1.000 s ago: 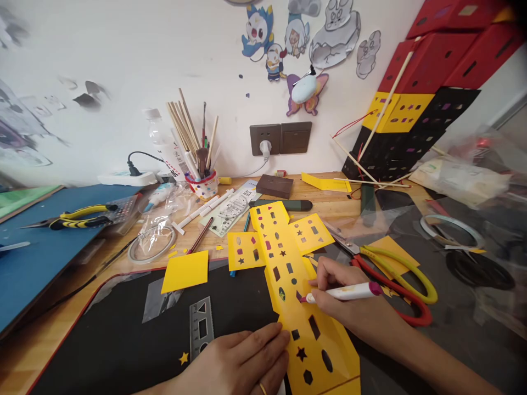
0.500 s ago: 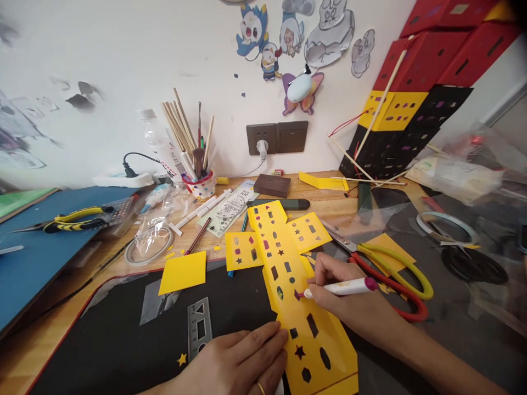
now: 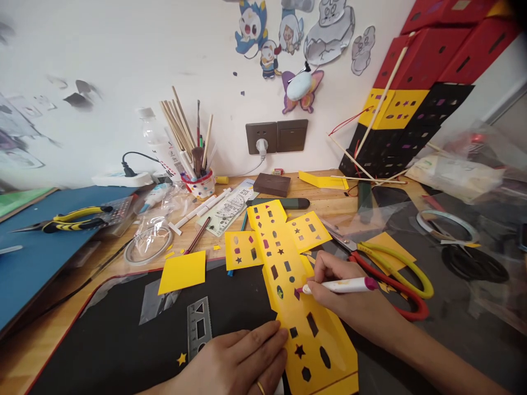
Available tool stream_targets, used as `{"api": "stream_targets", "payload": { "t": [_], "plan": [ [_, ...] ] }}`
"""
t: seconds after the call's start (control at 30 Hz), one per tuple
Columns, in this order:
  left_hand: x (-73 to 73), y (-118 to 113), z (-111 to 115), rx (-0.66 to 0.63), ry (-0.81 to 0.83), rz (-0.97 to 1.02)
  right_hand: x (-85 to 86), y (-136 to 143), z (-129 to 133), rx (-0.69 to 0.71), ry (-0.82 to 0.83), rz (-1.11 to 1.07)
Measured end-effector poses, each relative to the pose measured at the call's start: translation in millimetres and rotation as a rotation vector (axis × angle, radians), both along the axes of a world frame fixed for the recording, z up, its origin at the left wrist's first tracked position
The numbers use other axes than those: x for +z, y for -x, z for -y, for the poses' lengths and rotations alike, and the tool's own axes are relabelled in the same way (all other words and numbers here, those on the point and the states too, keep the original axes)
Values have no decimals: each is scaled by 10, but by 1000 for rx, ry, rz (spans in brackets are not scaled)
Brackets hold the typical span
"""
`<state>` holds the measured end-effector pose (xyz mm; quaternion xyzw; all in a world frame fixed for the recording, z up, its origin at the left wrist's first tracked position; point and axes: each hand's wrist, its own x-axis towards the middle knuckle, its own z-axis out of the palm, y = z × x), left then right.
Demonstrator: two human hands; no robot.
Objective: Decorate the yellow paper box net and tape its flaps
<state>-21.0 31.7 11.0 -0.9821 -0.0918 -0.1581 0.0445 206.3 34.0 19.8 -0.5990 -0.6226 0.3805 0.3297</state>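
A yellow card cut-out (image 3: pixel 304 312), shaped like an unfolded box with small cut shapes backed by clear film, lies across the black mat. My right hand (image 3: pixel 337 291) grips a white marker (image 3: pixel 348 286) with a magenta end, its tip at a diamond-shaped hole near the card's middle. My left hand (image 3: pixel 242 354) lies flat, fingers stretched together, pressing the card's left edge. Left of that hand is a clear stencil ruler (image 3: pixel 199 323), partly covered by it. A small yellow star (image 3: pixel 181 359) sits beside the ruler.
Scissors (image 3: pixel 391 274) with red and yellow handles lie right of the card. A yellow square (image 3: pixel 183 272) rests on the black mat (image 3: pixel 123 334). Behind stand a brush cup (image 3: pixel 200 184) and stacked red, yellow and black boxes (image 3: pixel 395 109). Pliers (image 3: pixel 69 219) lie far left.
The marker tip has shifted very slightly at the diamond hole, which looks more purple. My left hand and the card keep their places.
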Motion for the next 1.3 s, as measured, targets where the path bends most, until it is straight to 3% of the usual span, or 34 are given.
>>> {"api": "stream_targets", "payload": {
  "t": [0.3, 0.7, 1.03, 1.3],
  "plan": [
    [-36, -11, 10, 9, 17, 1, -54, -19, 3, 34, -7, 10],
    [42, -21, -19, -1, 4, -41, -2, 0, 2, 22, 0, 31],
    [69, -19, -1, 15, -17, -83, 34, -11, 28, 25, 54, -182],
    [53, -15, -4, -6, 14, -106, 145, 78, 144, 160, 51, 62]
  ]
}}
